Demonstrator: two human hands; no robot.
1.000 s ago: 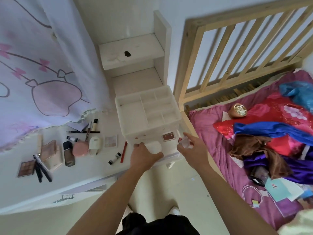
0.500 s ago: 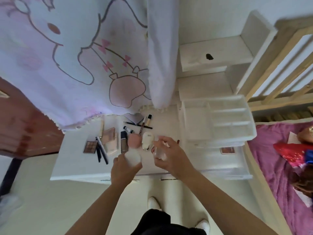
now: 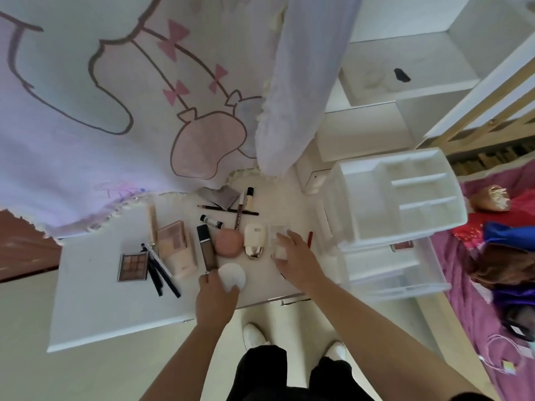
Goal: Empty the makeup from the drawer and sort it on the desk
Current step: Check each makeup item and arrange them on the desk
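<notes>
While left hand (image 3: 215, 296) pinches round white puff (image 3: 233, 274), centre of frame, over desk (image 3: 95, 314), pink sponge (image 3: 228, 241) lies just above fingertips. Right hand (image 3: 301, 264), fingers half-curled, holds small clear piece (image 3: 280, 252).

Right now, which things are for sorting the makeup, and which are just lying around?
For the job: round pad in left hand, pink sponge, eyeshadow palette, foundation bottle, drawer box, desk.
Just lying around: curtain, clothes, shoes.

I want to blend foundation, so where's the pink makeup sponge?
In the head view, the pink sponge lies on the desk, between the dark foundation bottle on its left and the white-and-gold case on its right.
</notes>
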